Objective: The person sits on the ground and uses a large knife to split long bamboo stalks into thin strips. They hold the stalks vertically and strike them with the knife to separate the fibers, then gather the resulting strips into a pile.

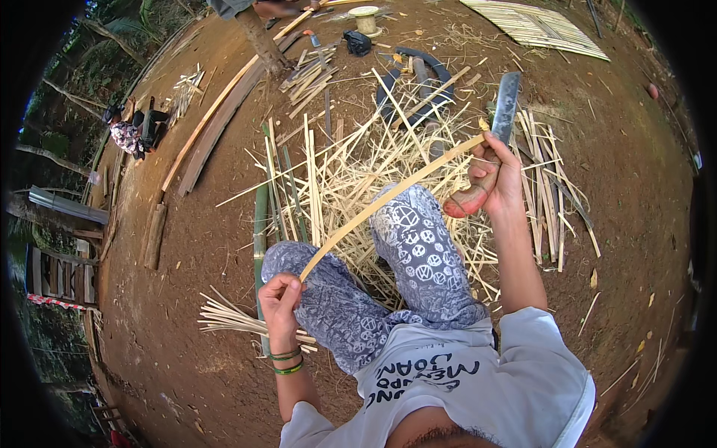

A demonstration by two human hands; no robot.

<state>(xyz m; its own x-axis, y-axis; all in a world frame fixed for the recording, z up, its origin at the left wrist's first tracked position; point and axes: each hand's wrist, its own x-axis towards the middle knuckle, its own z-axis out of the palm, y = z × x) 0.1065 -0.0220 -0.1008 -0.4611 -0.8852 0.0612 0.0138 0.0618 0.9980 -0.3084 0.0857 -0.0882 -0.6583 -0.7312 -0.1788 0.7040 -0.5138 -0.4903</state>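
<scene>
A long, thin bamboo strip runs in a slight bow across my knees, from lower left to upper right. Its near end is pinched between the thumb and fingers of my left hand, beside my left knee. My right hand is closed round the reddish, curved handle of a machete, whose broad dark blade points up and away. The strip's far end meets the thumb of that same hand, next to the blade's base. Beneath the strip, a heap of pale bamboo shavings spreads between and beyond my legs.
Split bamboo strips lie in bundles at left and right. Beyond the shavings is a black tyre. Long planks and a short log lie on the left. Another person is farther left; a slatted bamboo panel lies far right.
</scene>
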